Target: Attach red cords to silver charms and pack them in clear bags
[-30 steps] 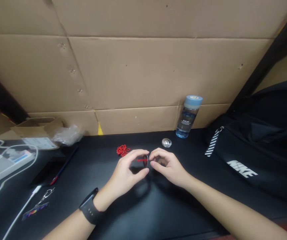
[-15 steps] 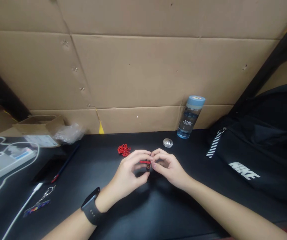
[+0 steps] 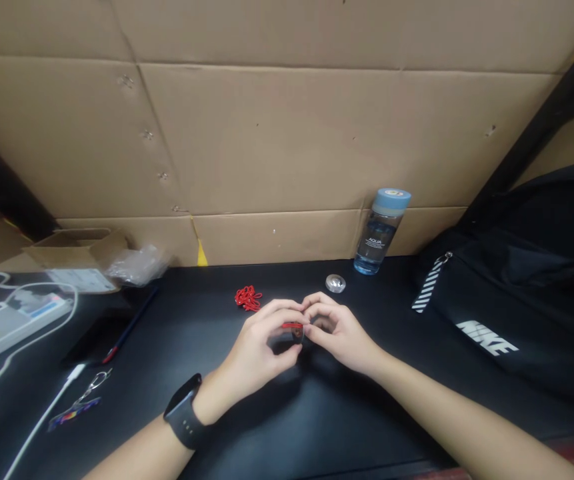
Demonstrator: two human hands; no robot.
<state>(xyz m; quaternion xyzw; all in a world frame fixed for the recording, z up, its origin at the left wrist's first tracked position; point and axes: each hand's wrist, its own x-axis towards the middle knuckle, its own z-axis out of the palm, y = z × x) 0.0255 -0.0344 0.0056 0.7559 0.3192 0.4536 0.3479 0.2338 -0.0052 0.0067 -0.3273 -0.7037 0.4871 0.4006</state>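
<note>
My left hand (image 3: 267, 335) and my right hand (image 3: 337, 331) meet over the black tabletop. Between the left thumb and fingers sits a small dark round piece (image 3: 297, 333), partly hidden by my fingertips. A short stretch of red cord (image 3: 291, 325) runs across its upper side. The left hand is closed on the round piece. My right thumb and fingers are pinched against its right side, at the cord; exactly what they grip is hidden. Beyond the hands lie a red cord bundle (image 3: 248, 298) and a shiny, clear-rimmed round disc (image 3: 335, 283).
A blue-capped water bottle (image 3: 383, 231) stands against the cardboard wall (image 3: 271, 140). On the right rests a black bag (image 3: 531, 293). Leftward are a power strip (image 3: 21, 320), an open box (image 3: 79, 257), plastic wrap (image 3: 139, 265), a pencil (image 3: 129, 327) and a keychain (image 3: 77, 407).
The dark round piece has turned slightly and shows a rounder outline between my fingers. Less of the red cord is visible. Both hands stay nearly in place.
</note>
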